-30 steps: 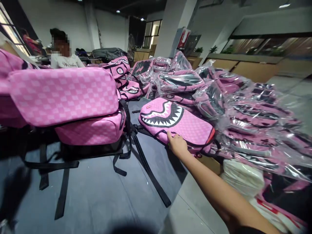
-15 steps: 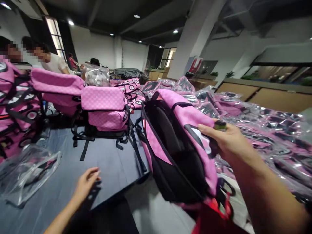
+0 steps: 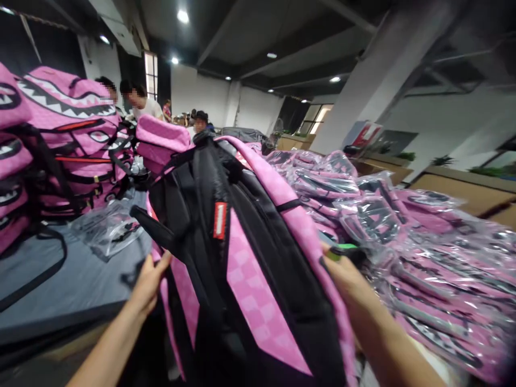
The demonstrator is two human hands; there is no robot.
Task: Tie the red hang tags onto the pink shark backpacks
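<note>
A pink and black backpack [image 3: 258,269] fills the middle of the head view, tilted, its straps and back panel turned toward me. My left hand [image 3: 151,282] grips its left edge, thumb on the near side. On the opposite edge, my right hand [image 3: 342,269] is closed on the pink side panel, with most of its fingers hidden. A green and black object [image 3: 344,249] sticks out at the right hand; its kind is unclear. A red label [image 3: 220,220] shows on one shoulder strap.
Stacked pink backpacks with shark-mouth prints [image 3: 76,134] stand on the grey table [image 3: 36,285] at left, near a clear plastic bag [image 3: 108,228]. Plastic-wrapped backpacks [image 3: 443,258] are piled at right. Several people are in the background, beyond the table.
My left hand has moved from over the table onto the backpack's left edge. The backpack has turned so its straps face me, and it hangs closer. The view has swung left.
</note>
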